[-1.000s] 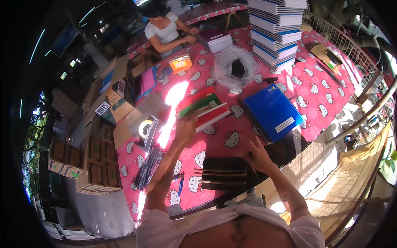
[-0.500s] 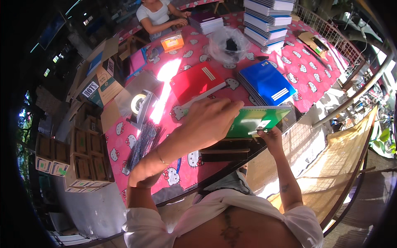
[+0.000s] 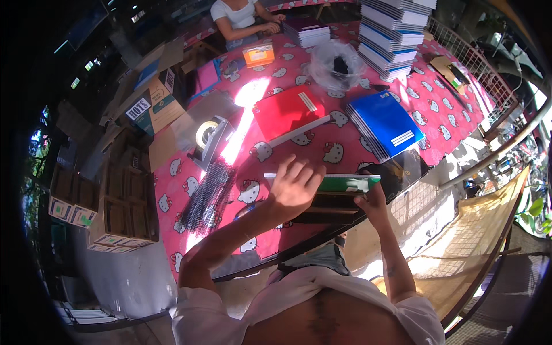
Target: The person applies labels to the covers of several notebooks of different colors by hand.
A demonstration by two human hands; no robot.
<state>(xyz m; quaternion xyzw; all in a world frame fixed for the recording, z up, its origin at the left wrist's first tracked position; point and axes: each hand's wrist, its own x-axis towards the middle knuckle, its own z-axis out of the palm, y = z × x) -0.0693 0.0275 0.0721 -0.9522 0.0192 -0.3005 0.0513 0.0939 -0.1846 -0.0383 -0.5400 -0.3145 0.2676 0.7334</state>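
A green notebook (image 3: pixel 345 184) is held nearly edge-on above the table's near edge, its pale long edge uppermost. My right hand (image 3: pixel 374 202) grips its right end, thumb in front. At the other end, my left hand (image 3: pixel 298 187) has its fingers curled over the notebook and hides part of it. Beneath the notebook is a dark flat-topped object (image 3: pixel 328 214), partly covered. Beyond my hands lie a thick red notebook pile (image 3: pixel 290 112) and a stack of blue notebooks (image 3: pixel 384 123). Black binding coils (image 3: pixel 210 195) lie in a bundle left of my left hand.
A tape dispenser (image 3: pixel 210 141) stands beyond the coils. Farther back are a plastic bag (image 3: pixel 336 66), an orange box (image 3: pixel 259 56), purple notebooks (image 3: pixel 307 31) and a tall notebook stack (image 3: pixel 391 40). Cardboard boxes (image 3: pixel 123 201) flank the left side. A person (image 3: pixel 241 20) sits across the table.
The green notebook has tipped from showing its broad cover to nearly edge-on, lower down. My left hand has shifted toward its left end. The whole view has shifted slightly.
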